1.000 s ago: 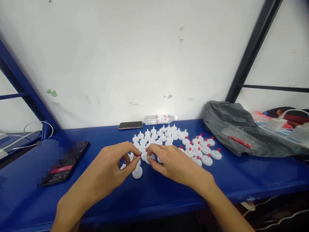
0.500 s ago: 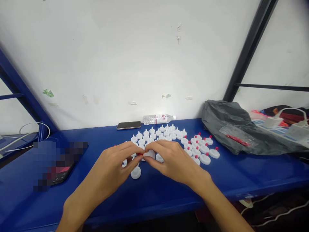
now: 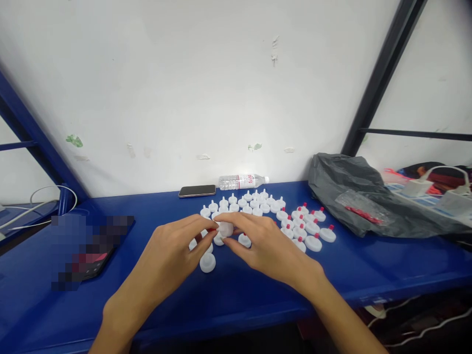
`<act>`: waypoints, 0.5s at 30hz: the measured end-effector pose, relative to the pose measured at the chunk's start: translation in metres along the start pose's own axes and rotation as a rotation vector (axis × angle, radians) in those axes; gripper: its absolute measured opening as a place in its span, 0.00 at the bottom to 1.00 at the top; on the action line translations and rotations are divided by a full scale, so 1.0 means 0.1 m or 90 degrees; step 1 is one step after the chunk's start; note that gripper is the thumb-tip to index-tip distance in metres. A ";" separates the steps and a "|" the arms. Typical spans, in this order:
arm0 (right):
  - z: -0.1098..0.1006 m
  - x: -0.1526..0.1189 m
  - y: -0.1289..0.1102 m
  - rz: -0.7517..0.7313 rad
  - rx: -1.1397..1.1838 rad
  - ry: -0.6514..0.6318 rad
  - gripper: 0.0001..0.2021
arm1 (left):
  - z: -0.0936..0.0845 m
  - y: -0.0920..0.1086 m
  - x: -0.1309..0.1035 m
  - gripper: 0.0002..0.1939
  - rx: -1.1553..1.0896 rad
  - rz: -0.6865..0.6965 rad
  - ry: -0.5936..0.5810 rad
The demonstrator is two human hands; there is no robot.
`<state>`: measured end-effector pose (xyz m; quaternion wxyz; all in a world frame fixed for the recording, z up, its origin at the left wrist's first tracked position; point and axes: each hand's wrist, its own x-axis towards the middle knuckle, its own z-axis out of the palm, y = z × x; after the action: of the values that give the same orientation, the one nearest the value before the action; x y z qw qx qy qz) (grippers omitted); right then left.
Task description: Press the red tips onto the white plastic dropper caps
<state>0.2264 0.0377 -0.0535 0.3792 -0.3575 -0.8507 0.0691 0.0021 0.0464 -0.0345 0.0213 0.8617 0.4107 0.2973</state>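
Note:
In the middle of the head view, my two hands meet over a group of white nozzle caps. My left hand (image 3: 184,243) pinches a small red tip cap (image 3: 211,229) between thumb and index finger; only a sliver of red shows. A white nozzle cap (image 3: 225,229) is held on its side between the thumb and fingers of my right hand (image 3: 254,238), its spout towards the red tip. White nozzle caps without red tips (image 3: 242,202) stand behind the hands. To the right stand several caps with red tips (image 3: 313,242). One white cap (image 3: 208,263) lies near my left fingers.
A phone (image 3: 197,191) and a clear plastic bottle (image 3: 243,181) lie along the wall. On the right, a dark grey plastic bag (image 3: 339,191) carries a clear pouch of red tips (image 3: 365,211). A partly blurred dark device (image 3: 99,260) lies left on the blue table (image 3: 236,305).
The white nozzle cap between my hands has turned and shows more of its body. My right fingers have opened slightly around it, and my left fingers have drawn back a little from my right.

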 end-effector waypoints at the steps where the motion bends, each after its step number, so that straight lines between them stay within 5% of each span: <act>1: 0.00 0.00 0.00 -0.008 0.007 -0.005 0.24 | 0.00 -0.01 0.00 0.10 0.001 0.002 0.010; 9: 0.03 0.02 0.03 -0.028 0.036 0.016 0.25 | -0.01 0.04 0.01 0.07 -0.125 0.015 0.033; 15: 0.02 0.02 0.04 -0.151 0.013 0.117 0.23 | -0.07 0.15 0.02 0.10 -0.291 -0.109 0.045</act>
<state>0.2264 0.0424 -0.0554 0.4644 -0.2553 -0.8480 -0.0003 0.0096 0.0364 -0.0237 0.2265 0.7855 0.4050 0.4095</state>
